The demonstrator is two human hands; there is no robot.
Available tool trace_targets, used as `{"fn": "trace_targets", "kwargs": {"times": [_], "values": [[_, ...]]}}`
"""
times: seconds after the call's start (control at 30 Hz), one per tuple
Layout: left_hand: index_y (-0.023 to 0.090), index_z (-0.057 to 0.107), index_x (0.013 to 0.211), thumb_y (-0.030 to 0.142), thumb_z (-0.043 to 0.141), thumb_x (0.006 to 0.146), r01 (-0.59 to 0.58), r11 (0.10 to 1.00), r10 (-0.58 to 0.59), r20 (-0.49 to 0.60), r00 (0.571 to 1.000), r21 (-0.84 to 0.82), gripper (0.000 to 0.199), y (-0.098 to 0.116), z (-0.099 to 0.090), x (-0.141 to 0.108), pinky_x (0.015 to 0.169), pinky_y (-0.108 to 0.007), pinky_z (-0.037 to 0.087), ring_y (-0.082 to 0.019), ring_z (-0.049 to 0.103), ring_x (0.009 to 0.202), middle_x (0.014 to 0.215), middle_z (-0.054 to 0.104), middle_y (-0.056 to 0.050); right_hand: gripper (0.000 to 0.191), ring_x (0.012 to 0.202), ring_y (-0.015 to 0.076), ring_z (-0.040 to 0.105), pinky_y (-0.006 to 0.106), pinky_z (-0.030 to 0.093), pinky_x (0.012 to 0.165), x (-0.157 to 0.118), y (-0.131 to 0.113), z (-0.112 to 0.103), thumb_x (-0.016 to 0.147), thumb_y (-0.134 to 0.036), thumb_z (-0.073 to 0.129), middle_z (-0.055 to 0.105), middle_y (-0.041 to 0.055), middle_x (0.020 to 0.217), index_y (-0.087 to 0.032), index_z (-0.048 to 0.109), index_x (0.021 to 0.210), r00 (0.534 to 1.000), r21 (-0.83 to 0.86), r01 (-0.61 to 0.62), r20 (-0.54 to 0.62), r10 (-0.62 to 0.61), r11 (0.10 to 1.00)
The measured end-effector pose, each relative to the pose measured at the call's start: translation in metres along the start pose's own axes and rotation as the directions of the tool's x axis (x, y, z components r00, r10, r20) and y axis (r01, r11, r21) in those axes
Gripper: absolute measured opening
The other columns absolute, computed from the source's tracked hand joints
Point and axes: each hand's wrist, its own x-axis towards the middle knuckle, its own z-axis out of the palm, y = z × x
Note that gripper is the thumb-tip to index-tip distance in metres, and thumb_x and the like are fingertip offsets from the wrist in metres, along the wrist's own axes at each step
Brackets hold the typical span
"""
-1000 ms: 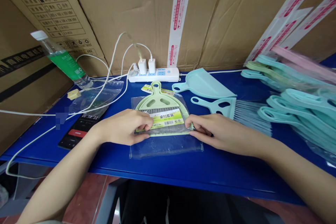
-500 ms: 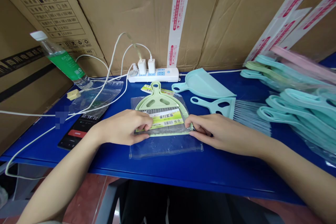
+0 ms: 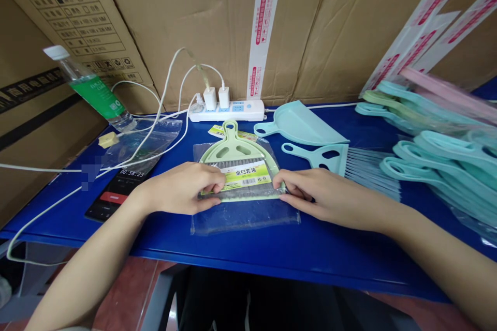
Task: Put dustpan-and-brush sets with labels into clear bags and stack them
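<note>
A green dustpan and brush set point(image 3: 233, 151) lies in a clear plastic bag point(image 3: 248, 220), its handle pointing away from me. A yellow-green label point(image 3: 252, 176) rests across the grey bristles. My left hand point(image 3: 188, 186) grips the set's left edge through the bag, fingers curled and thumb below. At the right edge, my right hand point(image 3: 306, 191) pinches it the same way. Just beyond my right hand lie a loose light-blue dustpan point(image 3: 297, 124) and a light-blue brush point(image 3: 316, 156) with grey bristles.
Bagged blue, green and pink sets point(image 3: 446, 160) are piled at the right. A white power strip point(image 3: 236, 111) stands against the cardboard boxes point(image 3: 194, 10). On the left are a bottle point(image 3: 97, 95), a phone point(image 3: 120, 189), white cables, a yellow block point(image 3: 108, 139) and a plastic bag.
</note>
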Motion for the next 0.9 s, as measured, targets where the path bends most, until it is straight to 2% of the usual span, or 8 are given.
{"fn": "trace_targets", "kwargs": {"times": [0.9], "values": [[0.019,0.046,0.072,0.022,0.055,0.085,0.003,1.0,-0.002,0.006,1.0,-0.002,0.015,-0.0005,0.0005,-0.0002,0.058,-0.024,0.033,-0.012,0.046,0.061,0.073,0.055,0.002,0.016,0.052,0.0151,0.047,0.029,0.033,0.057,0.0007,0.0008,0.0004,0.094,-0.033,0.04,0.045,-0.0063,0.057,-0.023,0.053,0.093,1.0,0.015,-0.002,0.008,0.002,1.0]]}}
